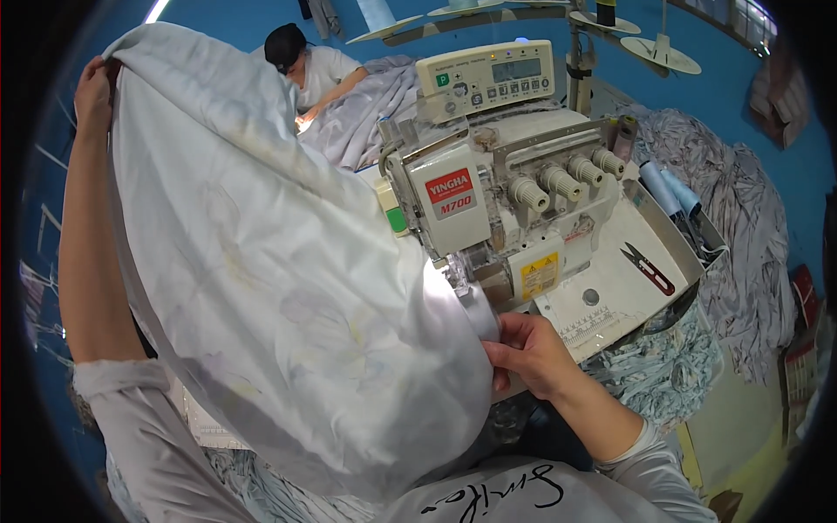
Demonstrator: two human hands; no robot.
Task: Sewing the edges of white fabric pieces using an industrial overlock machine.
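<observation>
A large pale fabric sheet (288, 261) with faint floral print spreads across the left and middle of the view. My left hand (93, 94), raised high at the far left, is closed on the sheet's upper edge and holds it up. With thumb and fingers pinched, my right hand (528, 353) grips the sheet's edge just in front of the needle area. That edge runs to the lit presser foot (455, 272) of a white overlock sewing machine (453, 209). The fabric hides much of the table on the left.
Red-handled thread snips (649, 268) lie on the machine table (602, 305) at the right. Blue thread spools (670, 190) stand in a side tray. Crumpled grey fabric (715, 200) is heaped behind. Another person (314, 74) works at the back. Thread holders (661, 54) hang above.
</observation>
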